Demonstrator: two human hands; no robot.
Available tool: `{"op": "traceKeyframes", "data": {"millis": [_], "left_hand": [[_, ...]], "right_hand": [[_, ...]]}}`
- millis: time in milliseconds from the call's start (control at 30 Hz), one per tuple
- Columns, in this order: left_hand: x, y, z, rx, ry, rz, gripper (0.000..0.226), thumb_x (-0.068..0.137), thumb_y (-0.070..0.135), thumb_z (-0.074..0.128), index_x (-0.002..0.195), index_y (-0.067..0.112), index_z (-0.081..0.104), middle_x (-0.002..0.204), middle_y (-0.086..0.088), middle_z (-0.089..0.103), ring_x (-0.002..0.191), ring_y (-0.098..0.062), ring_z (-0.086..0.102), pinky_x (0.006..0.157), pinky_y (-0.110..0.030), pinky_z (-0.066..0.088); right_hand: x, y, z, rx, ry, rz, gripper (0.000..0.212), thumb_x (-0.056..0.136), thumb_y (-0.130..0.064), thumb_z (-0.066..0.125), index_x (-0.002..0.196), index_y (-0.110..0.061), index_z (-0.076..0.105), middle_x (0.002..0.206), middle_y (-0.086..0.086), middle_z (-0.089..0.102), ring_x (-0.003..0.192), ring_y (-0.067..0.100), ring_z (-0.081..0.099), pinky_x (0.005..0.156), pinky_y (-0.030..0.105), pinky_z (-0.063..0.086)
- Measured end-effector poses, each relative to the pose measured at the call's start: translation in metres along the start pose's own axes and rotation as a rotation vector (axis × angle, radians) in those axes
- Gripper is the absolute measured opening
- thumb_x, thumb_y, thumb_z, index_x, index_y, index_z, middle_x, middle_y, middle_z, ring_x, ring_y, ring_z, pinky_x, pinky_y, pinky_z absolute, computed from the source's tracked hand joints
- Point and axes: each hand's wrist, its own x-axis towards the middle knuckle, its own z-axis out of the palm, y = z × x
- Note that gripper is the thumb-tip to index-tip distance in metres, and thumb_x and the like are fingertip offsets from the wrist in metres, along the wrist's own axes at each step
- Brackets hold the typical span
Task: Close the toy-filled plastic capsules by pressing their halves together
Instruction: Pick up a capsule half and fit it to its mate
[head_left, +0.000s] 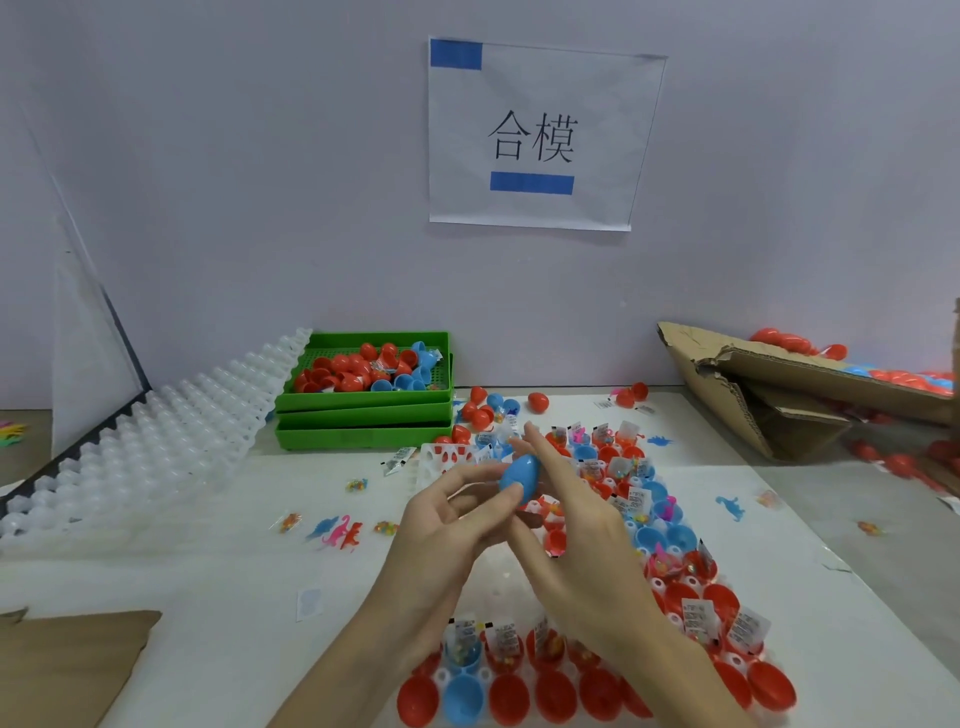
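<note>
A blue egg-shaped capsule (519, 477) is held above the table between both hands. My left hand (457, 525) pinches its near end with thumb and fingers. My right hand (566, 514) lies against its right side, fingers stretched along it and pointing away from me. Below the hands a white holder tray (434, 462) carries several open red and blue capsule halves (675, 597) with small packets and toys in them. A row of empty red and blue halves (462, 699) lies at the near edge.
Stacked green bins (363, 415) with red and blue capsules stand at the back. White moulded trays (171, 431) lean at the left. A torn cardboard box (769, 384) with capsules sits at the right. Loose toy dinosaurs (337, 532) and closed capsules (537, 401) lie scattered.
</note>
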Motion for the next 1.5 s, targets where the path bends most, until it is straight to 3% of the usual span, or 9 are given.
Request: {"op": "traceKeyframes", "data": {"millis": [100, 267, 533, 733, 833, 1000, 1133, 1267, 1500], "left_hand": [[-0.001, 0.003, -0.001, 0.199, 0.057, 0.105, 0.03, 0.082, 0.016, 0.085, 0.11, 0.02, 0.074, 0.104, -0.001, 0.079, 0.098, -0.02, 0.077, 0.081, -0.021, 0.059], [0.0, 0.001, -0.003, 0.285, 0.083, 0.213, 0.035, 0.081, 0.012, 0.088, 0.109, 0.02, 0.069, 0.101, 0.002, 0.078, 0.093, -0.019, 0.077, 0.082, -0.021, 0.058], [-0.001, 0.001, -0.001, 0.189, 0.103, 0.14, 0.036, 0.083, 0.037, 0.076, 0.115, 0.019, 0.072, 0.1, -0.002, 0.081, 0.097, -0.019, 0.078, 0.084, -0.019, 0.058], [0.03, 0.02, -0.024, 0.073, 0.414, 0.094, 0.034, 0.093, 0.034, 0.073, 0.111, 0.006, 0.072, 0.08, -0.003, 0.076, 0.071, -0.018, 0.072, 0.069, -0.024, 0.059], [0.071, 0.048, -0.047, 0.063, 0.502, 0.057, 0.035, 0.098, 0.025, 0.071, 0.115, -0.005, 0.07, 0.083, -0.009, 0.07, 0.073, -0.02, 0.068, 0.079, -0.033, 0.06], [0.108, 0.084, -0.064, 0.206, 0.432, 0.073, 0.055, 0.102, 0.017, 0.066, 0.149, -0.002, 0.045, 0.107, -0.006, 0.07, 0.097, -0.024, 0.077, 0.1, -0.041, 0.059], [0.09, 0.054, -0.06, 0.6, 0.261, 0.093, 0.021, 0.099, 0.016, 0.069, 0.119, 0.009, 0.072, 0.09, 0.0, 0.081, 0.081, -0.019, 0.078, 0.076, -0.025, 0.063], [0.07, 0.004, -0.047, 1.034, -0.014, 0.179, 0.007, 0.096, 0.026, 0.074, 0.099, 0.025, 0.08, 0.089, 0.015, 0.073, 0.081, 0.006, 0.064, 0.074, -0.012, 0.05], [0.07, -0.027, -0.044, 1.444, -0.09, 0.287, 0.023, 0.103, 0.045, 0.056, 0.113, 0.035, 0.074, 0.102, 0.011, 0.047, 0.104, -0.011, 0.038, 0.102, -0.032, 0.028]], "right_hand": [[0.002, 0.0, -0.001, -0.063, 0.043, -0.001, 0.072, 0.09, -0.023, 0.078, 0.149, -0.038, 0.039, 0.139, -0.023, 0.056, 0.124, -0.003, 0.059, 0.103, 0.001, 0.037], [0.003, 0.001, -0.002, -0.062, 0.034, 0.006, 0.071, 0.085, -0.015, 0.083, 0.145, -0.031, 0.049, 0.13, -0.024, 0.06, 0.116, -0.005, 0.061, 0.101, 0.001, 0.04], [0.004, -0.007, -0.002, -0.024, 0.069, 0.037, 0.074, 0.086, -0.041, 0.071, 0.153, -0.033, 0.04, 0.123, -0.044, 0.05, 0.112, -0.023, 0.055, 0.095, -0.003, 0.038], [0.006, -0.006, -0.006, -0.046, 0.058, 0.119, 0.058, 0.095, -0.031, 0.07, 0.147, -0.038, 0.047, 0.121, -0.026, 0.066, 0.11, -0.01, 0.063, 0.101, 0.016, 0.052], [0.008, -0.006, -0.01, -0.03, 0.065, 0.162, 0.052, 0.097, -0.026, 0.068, 0.147, -0.027, 0.053, 0.12, -0.017, 0.069, 0.107, -0.006, 0.064, 0.098, 0.018, 0.055], [0.011, -0.008, -0.017, -0.008, 0.107, 0.189, 0.043, 0.099, -0.016, 0.067, 0.141, -0.02, 0.058, 0.116, -0.01, 0.072, 0.101, -0.007, 0.065, 0.087, 0.003, 0.049], [0.011, -0.003, -0.02, -0.001, 0.147, 0.193, 0.036, 0.1, -0.01, 0.064, 0.134, -0.022, 0.063, 0.11, -0.012, 0.072, 0.1, -0.004, 0.067, 0.088, 0.006, 0.05], [0.01, 0.003, -0.019, 0.012, 0.169, 0.21, 0.028, 0.101, -0.007, 0.062, 0.122, -0.023, 0.069, 0.104, -0.018, 0.071, 0.098, -0.007, 0.066, 0.084, 0.005, 0.05], [0.011, 0.008, -0.018, 0.016, 0.167, 0.228, 0.025, 0.101, -0.006, 0.061, 0.112, -0.026, 0.071, 0.1, -0.019, 0.071, 0.098, -0.007, 0.064, 0.081, 0.006, 0.05]]}}
